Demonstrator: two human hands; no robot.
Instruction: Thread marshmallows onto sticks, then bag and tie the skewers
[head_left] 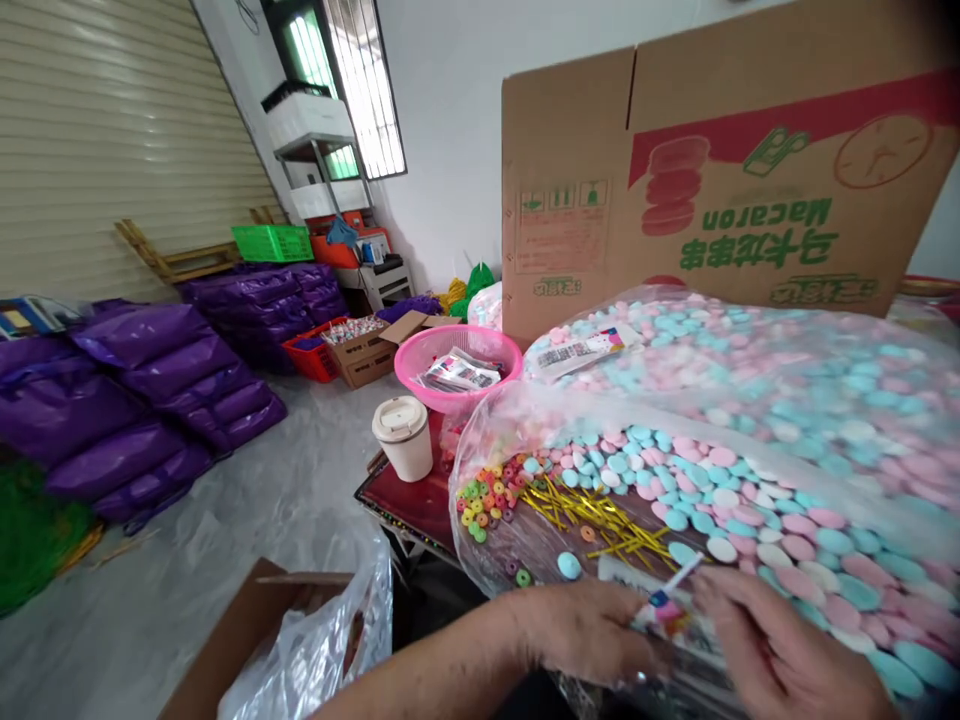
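Note:
My left hand (592,632) is closed on a small printed plastic packet (670,612), low on the right of the head view. A thin white stick-like strip (684,572) slants up from the packet's top. My right hand (791,640) is at the packet's other side, fingers curled at its edge and slightly blurred. Just beyond the hands lie gold twist ties (600,520) and ring-shaped cereal pieces (491,492). Pink, blue and white disc candies (795,520) spread over clear plastic sheeting. Another flat packet (626,573) lies partly behind my left hand.
Behind the candy stands a large cardboard box (585,130). A pink basket (409,375) of packets and a lidded white cup (405,440) sit on the table's left side. Below is an open carton (217,640) with clear plastic. Purple bundles (150,400) stack on the floor.

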